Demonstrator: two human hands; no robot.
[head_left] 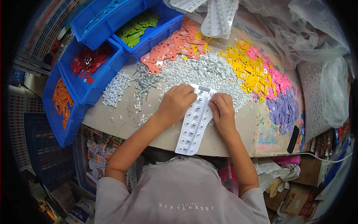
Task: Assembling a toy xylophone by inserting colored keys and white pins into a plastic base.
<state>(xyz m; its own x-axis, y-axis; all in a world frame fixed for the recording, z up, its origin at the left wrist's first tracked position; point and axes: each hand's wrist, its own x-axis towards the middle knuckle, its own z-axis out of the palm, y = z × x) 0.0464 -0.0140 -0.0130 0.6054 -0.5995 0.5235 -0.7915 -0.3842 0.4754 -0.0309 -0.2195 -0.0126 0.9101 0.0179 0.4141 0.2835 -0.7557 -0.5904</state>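
A long white plastic tray (197, 121) lies on the table in front of me, its near end reaching the table's edge. Round cups run down both its sides, and small shiny metal pieces stand along its middle channel. At the tray's upper left side, my left hand (176, 104) is closed, fingertips together over the cups. My right hand (223, 112) is closed in a pinch at the upper right side. Whatever either pinches is hidden. Just beyond the tray spreads a heap of small white plastic caps (186, 72).
Blue bins (80, 93) of coloured tags stand at the left. Screws (116, 87) and metal pins (143, 84) lie beside the caps. Salmon (169, 48), yellow (246, 67), pink (278, 82) and purple tags (283, 110) form piles. More white trays (218, 18) and a full clear bag (317, 93) stand farther off.
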